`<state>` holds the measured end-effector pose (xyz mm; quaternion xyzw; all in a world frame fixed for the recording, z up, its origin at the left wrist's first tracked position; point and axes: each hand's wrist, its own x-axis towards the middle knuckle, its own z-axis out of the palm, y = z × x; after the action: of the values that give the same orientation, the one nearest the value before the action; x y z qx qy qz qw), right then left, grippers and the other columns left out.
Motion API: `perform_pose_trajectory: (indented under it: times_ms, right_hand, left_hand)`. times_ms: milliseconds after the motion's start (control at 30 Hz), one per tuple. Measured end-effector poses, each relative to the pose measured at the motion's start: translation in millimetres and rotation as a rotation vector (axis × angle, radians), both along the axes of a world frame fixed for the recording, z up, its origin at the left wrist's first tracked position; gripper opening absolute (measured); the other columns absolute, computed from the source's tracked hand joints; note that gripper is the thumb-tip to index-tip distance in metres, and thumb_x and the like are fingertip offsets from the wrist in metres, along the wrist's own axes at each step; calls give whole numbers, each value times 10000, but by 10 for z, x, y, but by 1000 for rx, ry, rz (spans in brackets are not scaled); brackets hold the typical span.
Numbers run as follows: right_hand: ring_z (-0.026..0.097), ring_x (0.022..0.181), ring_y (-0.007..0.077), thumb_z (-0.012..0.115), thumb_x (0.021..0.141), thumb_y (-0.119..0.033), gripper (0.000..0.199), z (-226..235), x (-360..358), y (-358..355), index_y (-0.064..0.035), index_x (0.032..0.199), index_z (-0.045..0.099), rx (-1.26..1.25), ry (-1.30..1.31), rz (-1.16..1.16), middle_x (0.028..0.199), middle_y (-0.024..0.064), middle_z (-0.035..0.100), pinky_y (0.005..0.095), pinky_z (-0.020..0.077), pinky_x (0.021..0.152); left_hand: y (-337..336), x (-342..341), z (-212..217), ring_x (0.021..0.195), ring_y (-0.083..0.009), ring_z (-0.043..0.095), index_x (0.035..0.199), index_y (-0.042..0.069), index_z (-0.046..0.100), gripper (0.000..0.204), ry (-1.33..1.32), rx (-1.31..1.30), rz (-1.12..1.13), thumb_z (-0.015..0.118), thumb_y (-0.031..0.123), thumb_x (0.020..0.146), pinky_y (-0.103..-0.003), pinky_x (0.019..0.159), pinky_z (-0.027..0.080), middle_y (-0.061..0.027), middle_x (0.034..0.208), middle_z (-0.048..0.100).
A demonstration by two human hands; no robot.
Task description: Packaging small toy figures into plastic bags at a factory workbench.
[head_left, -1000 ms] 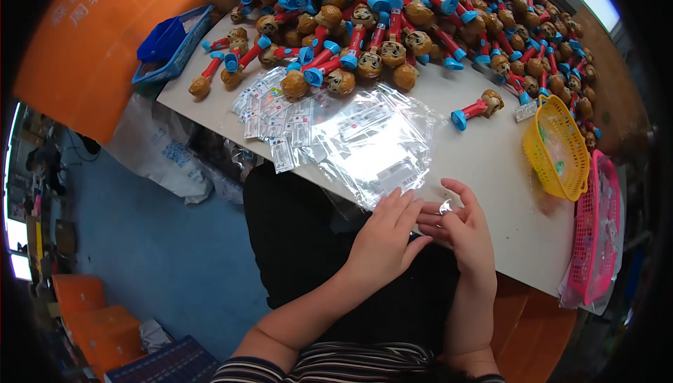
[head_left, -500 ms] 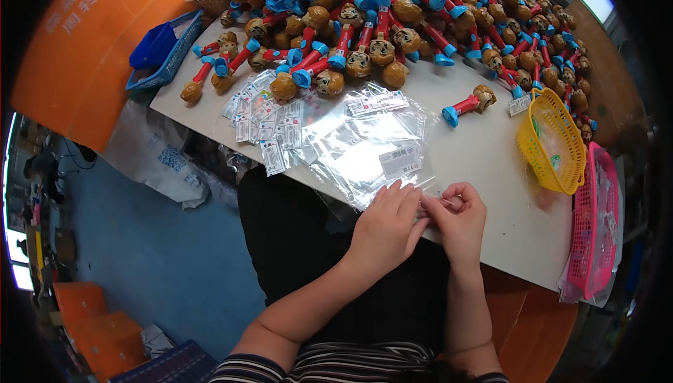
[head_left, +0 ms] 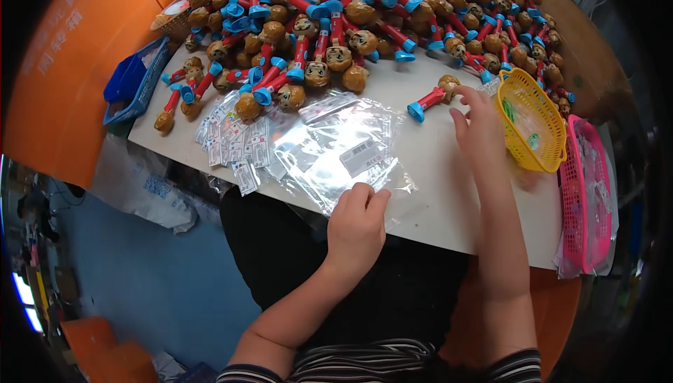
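Note:
Close to the table's front edge, my left hand (head_left: 356,225) is closed on the near edge of a clear plastic bag (head_left: 317,162), which lies in a stack of such bags. My right hand (head_left: 482,127) reaches out over the table with its thumb and fingers apart. Its fingertips are beside the head of a single candy dispenser (head_left: 427,100), a red stem with a blue foot and a brown-haired character head. Whether they touch it, I cannot tell. To the left of the bags lie several small printed paper slips (head_left: 238,138).
A large heap of similar candy dispensers (head_left: 336,53) covers the table's far side. On the right stand a yellow basket (head_left: 531,143) holding small packets and a pink basket (head_left: 575,208). At the far left are a blue basket (head_left: 144,92) and an orange box (head_left: 84,67).
My right hand has left the bag's edge and moved forward to the lone dispenser, its fingers opening. My left hand stays at the bag. The whole view has shifted slightly.

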<state>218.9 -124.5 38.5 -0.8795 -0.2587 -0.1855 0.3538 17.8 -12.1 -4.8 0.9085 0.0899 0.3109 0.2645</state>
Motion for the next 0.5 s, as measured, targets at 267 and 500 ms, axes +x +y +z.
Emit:
perform_pose_trajectory:
  times_ms: [267,500]
  right_hand:
    - [650,792,375,600,811,-525,560,-51,36,486,29,867,662,-461,362,-198,818,253,654,436,508,706]
    - [475,517,89,504,885,-441,419,51,-199,-715,-38,790,574,346,912,204,623,11,507,263,442,491]
  left_hand:
    - [-86,84,-68,663,-252,553,921,12,605,164,23,-8,-28,631,-5,760,-352,544,459,-93,782,487]
    - [-30,113,-13,610,-257,547,822,21,567,77,-19,-52,-22,640,42,807,-346,532,456,-98,747,481]
